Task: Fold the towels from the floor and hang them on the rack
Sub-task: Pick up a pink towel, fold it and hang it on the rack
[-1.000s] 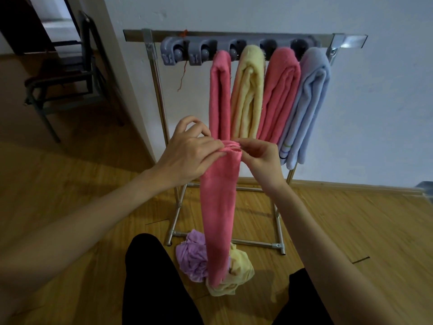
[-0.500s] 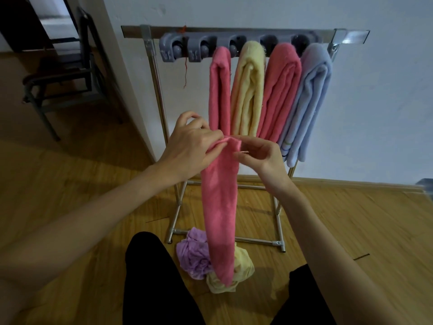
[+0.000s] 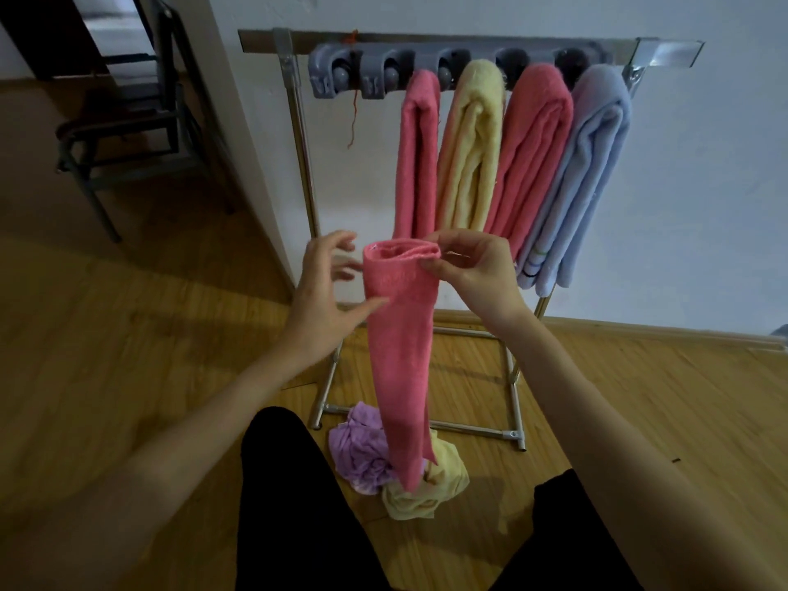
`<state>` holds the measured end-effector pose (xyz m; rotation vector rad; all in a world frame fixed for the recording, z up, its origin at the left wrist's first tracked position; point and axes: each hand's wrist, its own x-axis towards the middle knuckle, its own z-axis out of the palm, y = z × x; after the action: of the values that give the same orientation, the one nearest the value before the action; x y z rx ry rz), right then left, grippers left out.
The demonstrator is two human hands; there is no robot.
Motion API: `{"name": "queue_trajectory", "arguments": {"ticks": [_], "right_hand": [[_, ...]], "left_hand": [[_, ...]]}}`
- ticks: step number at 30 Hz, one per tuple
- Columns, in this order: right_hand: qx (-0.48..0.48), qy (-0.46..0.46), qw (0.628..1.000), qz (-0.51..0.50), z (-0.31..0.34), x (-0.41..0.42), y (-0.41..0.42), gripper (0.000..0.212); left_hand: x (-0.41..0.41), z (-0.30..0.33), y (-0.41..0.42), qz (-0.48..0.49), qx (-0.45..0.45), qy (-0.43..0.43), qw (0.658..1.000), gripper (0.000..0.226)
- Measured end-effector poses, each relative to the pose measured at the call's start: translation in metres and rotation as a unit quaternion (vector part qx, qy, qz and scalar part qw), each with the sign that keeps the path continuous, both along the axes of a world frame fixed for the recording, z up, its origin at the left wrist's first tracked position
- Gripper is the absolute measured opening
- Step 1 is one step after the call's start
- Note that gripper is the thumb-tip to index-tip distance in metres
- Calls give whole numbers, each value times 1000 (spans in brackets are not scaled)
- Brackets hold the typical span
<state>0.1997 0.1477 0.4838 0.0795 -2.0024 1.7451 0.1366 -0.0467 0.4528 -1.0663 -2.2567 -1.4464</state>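
A long folded pink towel [image 3: 401, 360] hangs in front of me. My right hand [image 3: 473, 275] pinches its top edge at the right side. My left hand [image 3: 328, 292] is spread beside the towel's left side, thumb touching the cloth, fingers apart and holding nothing. Behind stands the metal rack [image 3: 298, 134] with a grey clip bar [image 3: 341, 74]. Several folded towels hang from it: pink [image 3: 418, 155], yellow [image 3: 469, 147], coral [image 3: 533, 155], light blue [image 3: 592, 164]. On the floor lie a crumpled purple towel [image 3: 362, 450] and a yellow towel [image 3: 430, 488].
A dark metal chair [image 3: 123, 125] stands at the back left beside a white wall corner [image 3: 239, 134]. My black-clad knees [image 3: 298, 505] are at the bottom of the view. The two leftmost clips on the bar hold nothing. Wooden floor [image 3: 128, 334] spreads left and right.
My left hand has let go of the pink towel's top and opened beside it. The right hand keeps its pinch. The towel's top now shows as an open loop.
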Motion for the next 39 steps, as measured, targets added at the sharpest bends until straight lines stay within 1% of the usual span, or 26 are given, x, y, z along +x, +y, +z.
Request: {"name": "queue_trajectory", "arguments": {"ticks": [1,2,4,6,7,9,12,14,15,17,20,22,23,24,25,27,29,31,32,33,34,35,36,37,38,39], "right_hand": [[-12,-5,1000,-1,-1,-1,-3,17],[-23,-9,1000,-4,-1,-1,-6,18],[-42,-16,999,-16,-1,-2,-11,18],[-53,-18,998,-35,1,-2,-13,17],[-59,-16,997,-47,3,-2,-13,16],[-84,-4,994,-74,7,-1,-11,11],[-145,5,981,-127,11,0,1,8],[-192,-4,967,-165,8,1,15,6],[-215,-13,957,-194,4,1,23,9],[-254,-32,931,-260,-13,0,42,12],[-295,-68,891,-338,-60,3,64,15],[-290,-125,874,-368,-95,6,70,17],[-289,-155,867,-376,-111,9,69,14],[-291,-183,860,-377,-126,12,67,11],[-295,-210,854,-373,-138,15,63,8],[-295,-263,849,-349,-165,22,52,9],[-287,-313,850,-313,-191,28,40,20],[-270,-371,850,-260,-212,38,28,31],[-246,-399,853,-228,-216,44,23,35],[-204,-422,863,-187,-216,51,18,41],[-143,-432,880,-139,-213,56,15,50],[-72,-423,899,-88,-207,61,13,61],[-11,-396,917,-43,-199,65,13,71],[19,-360,933,0,-187,67,12,78],[17,-321,946,45,-174,68,11,80],[-8,-289,953,93,-161,68,10,78]], "left_hand": [[3,-17,-2,1,10,-83,996,73],[5,-35,-3,-6,13,-171,985,72],[5,-69,-2,-22,8,-325,945,65],[-2,-96,-2,-42,5,-408,912,53],[-6,-104,0,-58,8,-429,901,46],[-13,-115,7,-73,-13,-449,890,34],[-14,-134,18,-75,-107,-448,884,28],[-9,-147,22,-101,-145,-469,865,28],[-7,-154,23,-113,-138,-484,857,26],[-4,-156,22,-94,-108,-502,853,27],[-11,-150,17,-69,-87,-488,866,23],[-14,-134,15,-71,-71,-480,871,19],[-15,-123,17,-80,-53,-480,872,19],[-15,-112,18,-83,-54,-469,878,21],[-17,-101,20,-95,-47,-453,885,23],[-18,-78,23,-113,-63,-404,905,20],[-16,-55,27,-146,-104,-349,920,17],[-13,-33,30,-193,-164,-303,919,3],[-11,-23,32,-216,-188,-276,917,15],[-7,-13,33,-239,-209,-252,914,21],[-5,-7,33,-256,-228,-247,906,20],[-2,0,34,-277,-249,-242,896,12],[-1,5,34,-294,-272,-234,886,4],[2,11,35,-303,-299,-227,876,8],[2,15,37,-314,-320,-222,866,9],[4,19,39,-322,-338,-220,857,6]]}}
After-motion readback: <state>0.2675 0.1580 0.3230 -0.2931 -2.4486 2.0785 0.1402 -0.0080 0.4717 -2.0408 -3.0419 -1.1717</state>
